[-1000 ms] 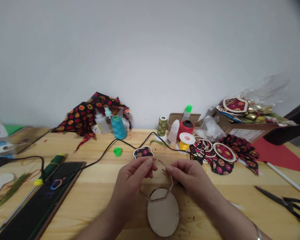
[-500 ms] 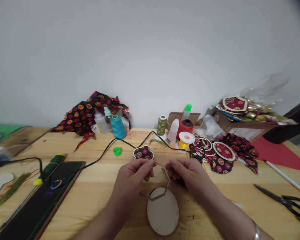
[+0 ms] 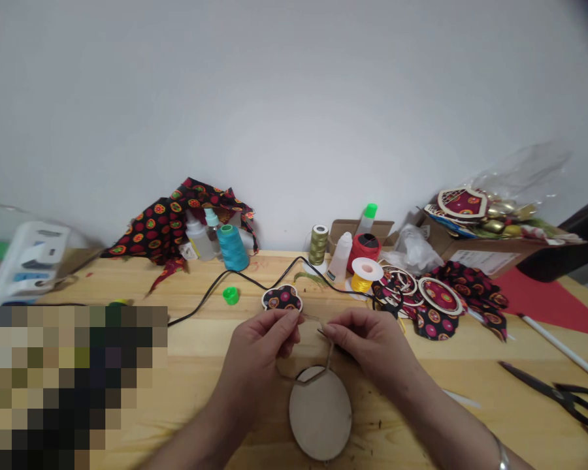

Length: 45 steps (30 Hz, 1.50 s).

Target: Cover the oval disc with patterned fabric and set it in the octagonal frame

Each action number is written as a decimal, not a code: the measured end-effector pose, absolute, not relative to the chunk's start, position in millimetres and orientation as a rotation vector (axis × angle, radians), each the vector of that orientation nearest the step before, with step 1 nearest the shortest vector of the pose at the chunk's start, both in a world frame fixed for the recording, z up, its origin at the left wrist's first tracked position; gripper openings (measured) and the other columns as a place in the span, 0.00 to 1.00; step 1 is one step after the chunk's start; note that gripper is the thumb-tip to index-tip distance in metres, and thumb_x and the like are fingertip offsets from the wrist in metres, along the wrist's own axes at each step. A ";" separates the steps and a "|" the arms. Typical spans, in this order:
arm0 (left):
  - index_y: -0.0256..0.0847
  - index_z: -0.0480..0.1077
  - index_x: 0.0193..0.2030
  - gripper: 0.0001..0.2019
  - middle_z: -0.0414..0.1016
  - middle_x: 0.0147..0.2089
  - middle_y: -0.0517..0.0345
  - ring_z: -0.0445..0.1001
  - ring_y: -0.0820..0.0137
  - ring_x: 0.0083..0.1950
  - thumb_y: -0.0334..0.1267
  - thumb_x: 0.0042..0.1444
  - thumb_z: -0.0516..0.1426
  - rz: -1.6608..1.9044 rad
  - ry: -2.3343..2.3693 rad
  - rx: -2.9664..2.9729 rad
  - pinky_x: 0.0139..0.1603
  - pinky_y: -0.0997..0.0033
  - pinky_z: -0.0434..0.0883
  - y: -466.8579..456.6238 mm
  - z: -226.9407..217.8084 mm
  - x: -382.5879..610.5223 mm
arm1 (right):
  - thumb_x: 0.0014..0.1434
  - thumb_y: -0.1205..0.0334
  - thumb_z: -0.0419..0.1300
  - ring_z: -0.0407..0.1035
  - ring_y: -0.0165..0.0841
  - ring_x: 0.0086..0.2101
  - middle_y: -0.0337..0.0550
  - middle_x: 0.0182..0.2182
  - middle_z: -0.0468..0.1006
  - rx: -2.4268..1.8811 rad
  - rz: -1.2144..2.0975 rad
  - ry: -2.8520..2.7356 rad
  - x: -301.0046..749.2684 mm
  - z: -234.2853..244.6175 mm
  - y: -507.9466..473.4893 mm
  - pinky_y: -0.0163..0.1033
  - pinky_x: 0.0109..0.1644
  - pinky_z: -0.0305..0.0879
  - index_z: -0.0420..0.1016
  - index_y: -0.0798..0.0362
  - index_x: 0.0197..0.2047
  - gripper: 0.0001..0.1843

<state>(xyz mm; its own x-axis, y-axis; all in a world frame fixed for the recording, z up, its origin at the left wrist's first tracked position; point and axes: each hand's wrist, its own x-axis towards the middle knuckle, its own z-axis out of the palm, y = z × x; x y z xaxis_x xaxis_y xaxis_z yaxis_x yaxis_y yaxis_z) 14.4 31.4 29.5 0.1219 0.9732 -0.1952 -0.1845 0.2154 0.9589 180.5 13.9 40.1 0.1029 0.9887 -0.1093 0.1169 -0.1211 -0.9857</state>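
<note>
A thin, pale, many-sided frame [image 3: 317, 376] hangs between my hands, its lower edge in front of a round disc. My left hand [image 3: 259, 356] pinches its left side between thumb and fingers. On the right, my right hand [image 3: 372, 339] is closed at its upper corner, where a small dark tip pokes past the thumb. The pale round disc [image 3: 320, 418] with a dark rim lies just below, on the table. Behind my left fingertips sits a flower-shaped piece [image 3: 282, 299] with patterned fabric and a white edge.
A black cable [image 3: 210, 294] crosses behind my hands, near a green cap [image 3: 230, 296]. Thread spools [image 3: 233, 248] and a white bottle [image 3: 340, 256] stand along the wall. Fabric pieces [image 3: 436, 323] and scissors [image 3: 551, 391] lie right. Pixel blocks hide the lower left; a white object [image 3: 34, 261] shows above.
My right fingers have shifted slightly along the frame, while my left hand stays nearly still. At the far left, the white object now shows higher and larger.
</note>
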 end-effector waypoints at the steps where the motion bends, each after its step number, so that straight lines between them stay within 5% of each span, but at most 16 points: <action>1: 0.35 0.77 0.27 0.14 0.68 0.21 0.62 0.61 0.77 0.24 0.46 0.47 0.66 1.065 1.079 0.950 0.25 0.77 0.58 31.4 29.2 14.8 | 0.43 0.57 0.66 0.59 0.27 0.21 0.37 0.16 0.72 -1.436 1.139 -1.179 181.1 39.8 13.8 0.35 0.25 0.55 0.77 0.55 0.20 0.10; 13: 0.36 0.76 0.26 0.16 0.68 0.21 0.63 0.58 0.81 0.19 0.49 0.44 0.67 1.010 1.092 0.905 0.19 0.81 0.53 31.2 29.4 17.8 | 0.50 0.62 0.63 0.63 0.29 0.22 0.37 0.19 0.74 -1.473 0.871 -1.399 181.6 32.9 9.5 0.34 0.26 0.57 0.78 0.53 0.23 0.07; 20: 0.36 0.77 0.28 0.16 0.69 0.21 0.62 0.59 0.81 0.20 0.48 0.43 0.67 1.005 1.089 0.881 0.18 0.82 0.52 29.4 28.0 18.1 | 0.57 0.67 0.60 0.68 0.32 0.27 0.40 0.23 0.76 -1.410 0.365 -1.748 185.3 22.3 7.2 0.35 0.31 0.60 0.76 0.53 0.27 0.08; 45: 0.34 0.76 0.27 0.17 0.66 0.20 0.66 0.52 0.85 0.16 0.49 0.42 0.68 1.013 1.090 0.837 0.16 0.82 0.47 30.8 26.7 18.4 | 0.65 0.66 0.54 0.64 0.35 0.28 0.44 0.25 0.74 -1.212 -0.232 -1.987 183.0 18.0 5.0 0.40 0.33 0.58 0.71 0.55 0.30 0.12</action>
